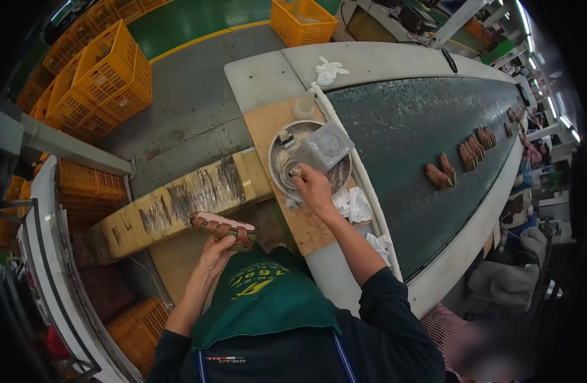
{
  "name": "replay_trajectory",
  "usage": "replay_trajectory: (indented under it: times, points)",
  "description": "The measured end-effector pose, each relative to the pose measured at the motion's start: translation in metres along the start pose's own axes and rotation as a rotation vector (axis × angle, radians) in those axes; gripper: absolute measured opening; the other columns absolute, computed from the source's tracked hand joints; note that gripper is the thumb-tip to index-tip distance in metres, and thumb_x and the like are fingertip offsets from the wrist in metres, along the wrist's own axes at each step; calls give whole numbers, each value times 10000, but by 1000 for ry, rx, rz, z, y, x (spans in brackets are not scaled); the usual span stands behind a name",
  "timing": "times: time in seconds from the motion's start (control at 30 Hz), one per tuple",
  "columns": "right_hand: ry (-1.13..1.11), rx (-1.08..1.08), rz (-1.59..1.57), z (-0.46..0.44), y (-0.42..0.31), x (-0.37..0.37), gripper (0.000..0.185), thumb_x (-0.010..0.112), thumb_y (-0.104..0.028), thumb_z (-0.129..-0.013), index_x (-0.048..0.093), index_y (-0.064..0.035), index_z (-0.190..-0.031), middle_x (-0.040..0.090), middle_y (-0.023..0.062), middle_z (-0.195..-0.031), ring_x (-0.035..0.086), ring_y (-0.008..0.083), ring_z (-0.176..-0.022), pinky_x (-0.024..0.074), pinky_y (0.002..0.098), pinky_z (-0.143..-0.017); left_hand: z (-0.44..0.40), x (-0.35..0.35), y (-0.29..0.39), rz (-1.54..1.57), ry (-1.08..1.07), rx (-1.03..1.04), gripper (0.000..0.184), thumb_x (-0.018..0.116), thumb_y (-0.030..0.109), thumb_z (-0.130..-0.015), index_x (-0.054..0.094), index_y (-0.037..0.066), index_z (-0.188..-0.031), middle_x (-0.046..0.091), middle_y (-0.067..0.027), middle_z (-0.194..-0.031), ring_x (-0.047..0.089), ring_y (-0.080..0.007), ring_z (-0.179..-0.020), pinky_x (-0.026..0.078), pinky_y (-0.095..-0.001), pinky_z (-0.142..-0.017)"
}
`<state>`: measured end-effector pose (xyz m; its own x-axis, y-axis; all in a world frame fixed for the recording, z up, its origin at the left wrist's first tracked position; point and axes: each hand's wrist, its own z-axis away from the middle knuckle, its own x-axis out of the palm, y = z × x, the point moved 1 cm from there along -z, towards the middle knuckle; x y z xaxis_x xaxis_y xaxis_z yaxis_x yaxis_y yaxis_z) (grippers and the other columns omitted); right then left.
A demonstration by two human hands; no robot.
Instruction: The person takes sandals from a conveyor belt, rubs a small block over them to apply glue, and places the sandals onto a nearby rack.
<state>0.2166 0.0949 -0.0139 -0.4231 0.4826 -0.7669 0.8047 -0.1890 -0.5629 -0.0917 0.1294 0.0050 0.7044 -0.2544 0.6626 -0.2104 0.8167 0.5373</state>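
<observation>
My left hand (218, 253) is wrapped round a brown strappy sandal (224, 228), held above my green apron beside a worn, tape-covered bench (191, 199). Over a round metal tray (284, 177) on a wooden board, my right hand (311, 187) is closed, its fingertips pinched on something too small to make out. In the tray lie a clear square plastic container (329, 145) and pale, powdery residue. A whitish bottle (304, 106) stands at the tray's upper edge. Crumpled white tissue (356, 205) lies beside my right wrist.
A dark green conveyor belt (395, 127) on the right carries several brown sandals (467, 156). A white cloth or glove (330, 70) lies on its far frame. Yellow crates (111, 73) are stacked at the upper left, another (303, 24) stands at the top. A person in stripes (443, 325) is at the lower right.
</observation>
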Motion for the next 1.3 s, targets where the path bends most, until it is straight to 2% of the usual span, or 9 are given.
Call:
replay_trajectory:
  times: [0.1,0.2,0.3,0.37,0.4,0.43,0.57,0.8,1.3]
  points:
    - [31,519,-680,3,-6,-7,372,687,-126,-757,553,16,-1073,607,12,-759,550,82,-636,427,242,-537,-12,-3,4,-21,13,27,445,660,55,-768,481,39,-1174,575,-70,-1091,568,-201,-1011,453,-362,-903]
    - [111,832,-911,19,-7,-9,375,692,-124,-746,558,38,-1056,591,5,-744,528,66,-613,422,223,-525,-32,21,21,-467,40,234,426,670,2,-739,491,23,-1124,574,-28,-1026,556,-132,-943,444,-297,-851]
    - [162,774,-802,37,-4,-21,377,676,-119,-761,549,29,-1084,591,17,-705,518,81,-603,410,220,-531,-49,74,40,-756,-123,489,419,658,2,-750,480,17,-1129,558,-52,-1073,542,-133,-978,438,-292,-865]
    - [147,623,-605,48,13,-23,408,686,-130,-753,545,22,-1105,603,20,-745,537,76,-646,420,211,-537,-56,104,48,-717,-107,377,450,658,19,-744,470,28,-1153,531,-107,-1157,531,-194,-1044,420,-315,-896]
    - [107,481,-403,53,21,-23,440,697,-141,-745,542,15,-1126,615,22,-785,557,71,-689,430,203,-544,-62,120,55,-956,-233,658,455,656,24,-739,472,38,-1155,511,-132,-1190,519,-236,-1073,411,-342,-912]
    - [154,524,-467,48,6,-47,425,670,-132,-772,536,12,-1148,621,30,-830,557,75,-735,443,210,-572,-66,136,60,-1180,-365,955,460,653,29,-735,473,49,-1158,491,-156,-1224,508,-279,-1102,402,-368,-928]
    - [238,582,-1009,29,-27,-136,415,605,-106,-833,498,14,-1216,610,39,-944,545,78,-771,451,219,-617,-70,192,62,-1336,-574,1293,531,703,40,-660,479,41,-1141,518,-169,-1205,494,-353,-1111,393,-420,-930]
    - [233,287,-1042,28,-15,-217,404,577,-67,-859,483,-12,-1247,597,36,-989,535,73,-833,460,217,-676,-62,252,33,-1433,-781,1414,589,735,45,-604,479,29,-1134,524,-157,-1212,498,-345,-1114,397,-415,-921]
    - [103,176,-982,59,-21,-230,396,593,-33,-841,506,4,-1225,591,35,-1020,545,75,-894,462,214,-780,-46,266,13,-1495,-820,1353,581,724,33,-610,476,27,-1135,521,-170,-1212,500,-349,-1120,398,-406,-924]
